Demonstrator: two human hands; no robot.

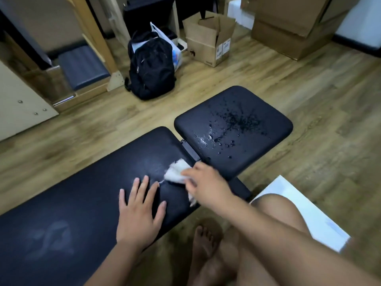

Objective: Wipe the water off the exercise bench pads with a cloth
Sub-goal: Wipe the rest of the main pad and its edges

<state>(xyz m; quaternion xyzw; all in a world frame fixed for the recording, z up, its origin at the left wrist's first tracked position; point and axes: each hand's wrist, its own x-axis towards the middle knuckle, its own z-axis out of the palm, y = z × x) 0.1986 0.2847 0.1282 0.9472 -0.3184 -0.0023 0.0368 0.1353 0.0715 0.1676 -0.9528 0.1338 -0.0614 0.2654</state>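
Observation:
A black exercise bench has a long back pad and a smaller seat pad. Water droplets speckle the seat pad, thickest near its middle. A crumpled white cloth lies on the long pad's far end, close to the hinge. My right hand grips the cloth and holds it down on the pad. My left hand lies flat on the long pad with its fingers spread, just left of the cloth. A faint damp smear shows on the pad around the cloth.
A black backpack stands on the wooden floor beyond the bench. An open cardboard box and bigger boxes sit at the back right. My bare legs and a foot are beside the bench, with a white board under my knee.

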